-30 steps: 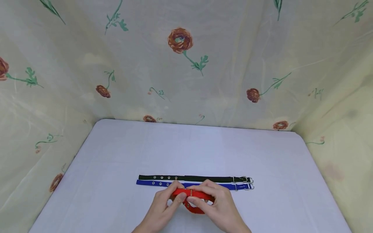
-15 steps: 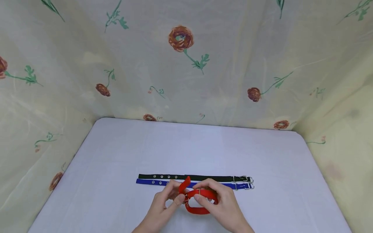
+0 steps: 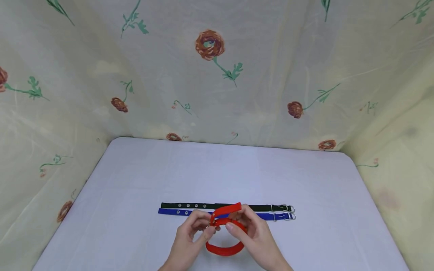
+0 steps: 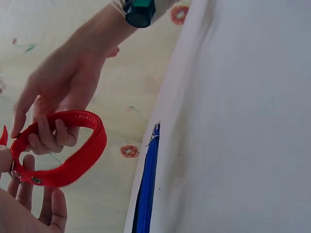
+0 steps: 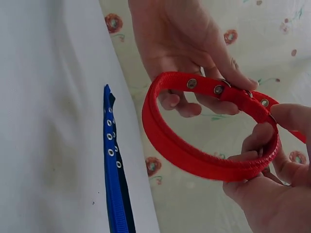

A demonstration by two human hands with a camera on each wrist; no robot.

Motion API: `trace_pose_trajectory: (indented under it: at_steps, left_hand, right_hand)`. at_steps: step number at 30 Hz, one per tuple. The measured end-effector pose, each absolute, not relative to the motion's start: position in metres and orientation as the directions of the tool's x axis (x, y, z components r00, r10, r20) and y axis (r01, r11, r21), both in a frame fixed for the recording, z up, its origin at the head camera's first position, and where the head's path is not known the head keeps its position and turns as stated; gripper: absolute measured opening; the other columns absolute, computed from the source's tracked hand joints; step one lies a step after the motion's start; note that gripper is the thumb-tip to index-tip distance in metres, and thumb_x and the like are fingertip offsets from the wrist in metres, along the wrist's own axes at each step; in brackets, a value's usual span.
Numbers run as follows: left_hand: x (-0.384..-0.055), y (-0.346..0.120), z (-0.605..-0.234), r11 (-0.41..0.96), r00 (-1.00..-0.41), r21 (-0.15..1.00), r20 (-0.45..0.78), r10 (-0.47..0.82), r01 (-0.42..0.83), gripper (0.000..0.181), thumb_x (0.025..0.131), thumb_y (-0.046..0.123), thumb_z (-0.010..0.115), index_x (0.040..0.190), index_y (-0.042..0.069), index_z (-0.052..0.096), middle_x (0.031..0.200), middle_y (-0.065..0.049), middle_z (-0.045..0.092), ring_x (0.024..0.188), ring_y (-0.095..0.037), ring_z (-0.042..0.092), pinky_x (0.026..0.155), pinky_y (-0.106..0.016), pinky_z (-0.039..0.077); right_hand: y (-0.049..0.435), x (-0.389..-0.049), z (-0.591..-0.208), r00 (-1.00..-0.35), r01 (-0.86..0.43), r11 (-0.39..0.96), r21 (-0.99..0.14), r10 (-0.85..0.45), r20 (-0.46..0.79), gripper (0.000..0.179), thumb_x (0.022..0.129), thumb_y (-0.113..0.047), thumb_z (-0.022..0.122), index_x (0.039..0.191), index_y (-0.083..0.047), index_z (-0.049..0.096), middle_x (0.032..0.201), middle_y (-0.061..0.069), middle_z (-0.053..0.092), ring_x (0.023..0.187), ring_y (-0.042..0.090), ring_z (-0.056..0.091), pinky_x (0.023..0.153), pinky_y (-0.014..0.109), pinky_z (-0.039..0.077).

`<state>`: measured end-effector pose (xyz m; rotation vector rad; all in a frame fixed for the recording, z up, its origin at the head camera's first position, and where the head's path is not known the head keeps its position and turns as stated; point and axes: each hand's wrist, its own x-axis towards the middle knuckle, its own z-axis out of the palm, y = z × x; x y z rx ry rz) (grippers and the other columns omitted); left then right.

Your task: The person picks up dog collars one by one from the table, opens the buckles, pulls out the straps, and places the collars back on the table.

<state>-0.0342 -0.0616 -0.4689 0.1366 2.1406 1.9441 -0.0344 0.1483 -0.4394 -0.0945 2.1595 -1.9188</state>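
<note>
A red collar point(image 3: 225, 251) with metal eyelets is bent into a loop, held up between both hands above the near part of the table. My left hand point(image 3: 190, 237) pinches it at the metal buckle, with the thumb in front. My right hand point(image 3: 255, 237) grips the band on the other side of the buckle, thumb outside and fingers inside the loop. The collar's free end sticks up and to the right in the head view. In the right wrist view, the strap passes through the buckle, and eyelets point(image 5: 192, 83) show along it.
Beyond the hands, a blue collar point(image 3: 281, 216) and a black collar point(image 3: 244, 207) lie side by side, buckles to the right. The white table point(image 3: 220, 169) is enclosed by flowered curtains point(image 3: 162, 67) at the back and sides.
The red collar's free end has come up out of the hands and swung to the right. The loop has widened and hangs lower; the right hand's fingers have shifted along the band.
</note>
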Motion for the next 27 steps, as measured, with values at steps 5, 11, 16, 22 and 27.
trace_pose_trajectory:
  at_steps: [5,11,16,22,27]
  left_hand:
    - [-0.035,-0.062,-0.469,0.017,-0.968,0.989,-0.150,0.200,-0.150,0.033,0.105,0.025,0.072,0.130,0.006,0.062,0.115,-0.020,0.078,0.090,-0.011,0.076,0.090,-0.022,0.059]
    - [-0.037,-0.064,-0.467,0.015,-0.967,0.985,-0.170,0.191,-0.170,0.031,0.103,0.025,0.075,0.128,0.008,0.067,0.115,-0.023,0.077,0.080,-0.013,0.074,0.079,-0.022,0.062]
    - [-0.037,-0.065,-0.467,0.103,-0.973,0.990,-0.118,0.198,-0.099,0.031,0.097,0.024,0.082,0.122,0.009,0.072,0.117,-0.016,0.079,0.084,-0.022,0.077,0.078,-0.021,0.063]
    - [-0.036,-0.064,-0.468,0.216,-0.968,0.975,-0.012,0.250,0.043,0.023,0.095,0.028,0.083,0.114,0.016,0.078,0.110,-0.007,0.083,0.089,-0.012,0.079,0.083,-0.019,0.062]
    - [-0.033,-0.061,-0.469,0.282,-0.948,0.939,0.111,0.299,0.199,0.022,0.095,0.031,0.083,0.113,0.019,0.078,0.109,0.001,0.085,0.099,-0.009,0.080,0.087,-0.017,0.060]
  right_hand:
    - [0.148,-0.034,-0.441,-0.970,0.081,0.184,-0.980,-0.212,-0.120,0.037,0.104,-0.022,0.074,0.135,-0.008,0.062,0.116,0.017,0.074,0.093,0.018,0.073,0.085,0.025,0.062]
    - [0.146,-0.034,-0.442,-0.979,0.053,0.301,-0.952,-0.170,-0.109,0.025,0.101,-0.029,0.077,0.123,-0.019,0.070,0.107,0.001,0.076,0.096,0.011,0.068,0.086,0.024,0.054]
    - [0.144,-0.034,-0.441,-0.986,0.021,0.370,-0.929,-0.146,-0.080,0.012,0.102,-0.035,0.075,0.112,-0.028,0.074,0.104,-0.008,0.073,0.097,0.009,0.066,0.087,0.028,0.049]
    - [0.141,-0.034,-0.441,-0.986,0.041,0.397,-0.917,-0.132,-0.101,0.010,0.103,-0.037,0.073,0.100,-0.029,0.076,0.097,-0.008,0.070,0.096,0.009,0.062,0.084,0.028,0.049]
    - [0.138,-0.034,-0.443,-0.975,0.024,0.390,-0.921,-0.194,-0.108,0.020,0.106,-0.035,0.070,0.092,-0.020,0.074,0.081,-0.004,0.066,0.080,0.008,0.060,0.069,0.021,0.050]
